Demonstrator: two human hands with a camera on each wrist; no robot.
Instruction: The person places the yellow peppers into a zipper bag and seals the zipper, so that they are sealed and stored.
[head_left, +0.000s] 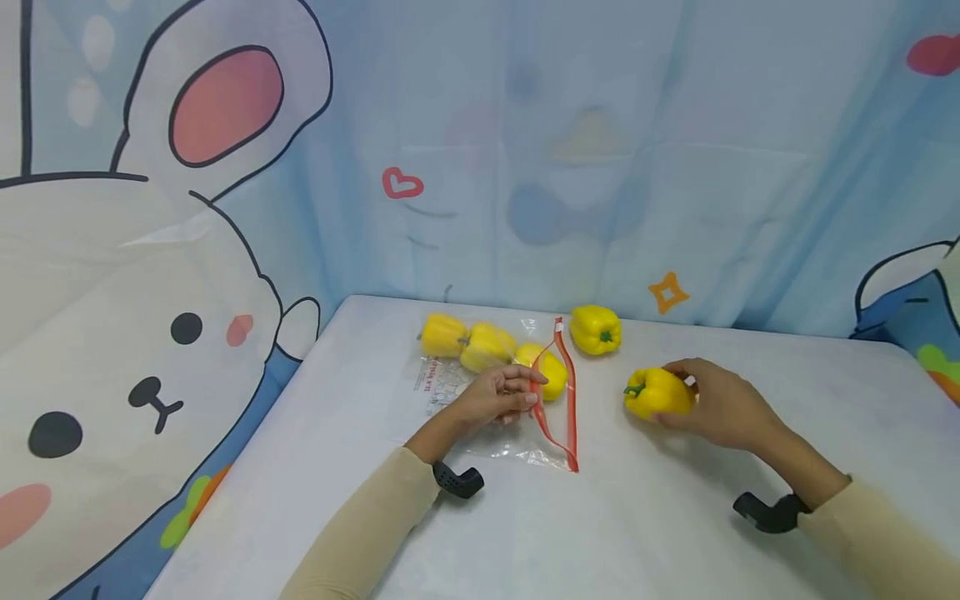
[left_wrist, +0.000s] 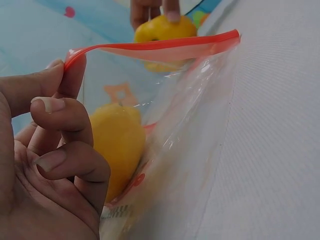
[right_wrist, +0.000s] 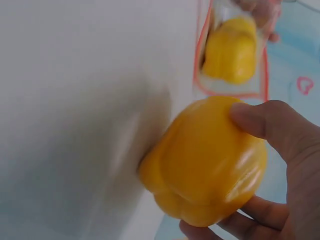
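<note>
A clear zip bag (head_left: 525, 421) with a red zip strip (head_left: 568, 392) lies on the white table (head_left: 645, 517). Three yellow peppers lie in it, the nearest to the mouth being a pepper (head_left: 553, 373) also seen through the plastic as pepper (left_wrist: 117, 145). My left hand (head_left: 525, 392) pinches the upper red strip (left_wrist: 150, 48) and lifts it, so the mouth gapes. To the right of the mouth, my right hand (head_left: 678, 396) grips a yellow pepper (head_left: 654, 392) just above or on the table. In the right wrist view that pepper (right_wrist: 205, 160) is in my fingers, with the bag mouth (right_wrist: 230, 50) beyond.
Another loose yellow pepper (head_left: 596, 329) lies behind the bag near the table's back edge. A cartoon-printed curtain (head_left: 525, 150) hangs behind the table and along its left side. A bare white tabletop stretches toward me.
</note>
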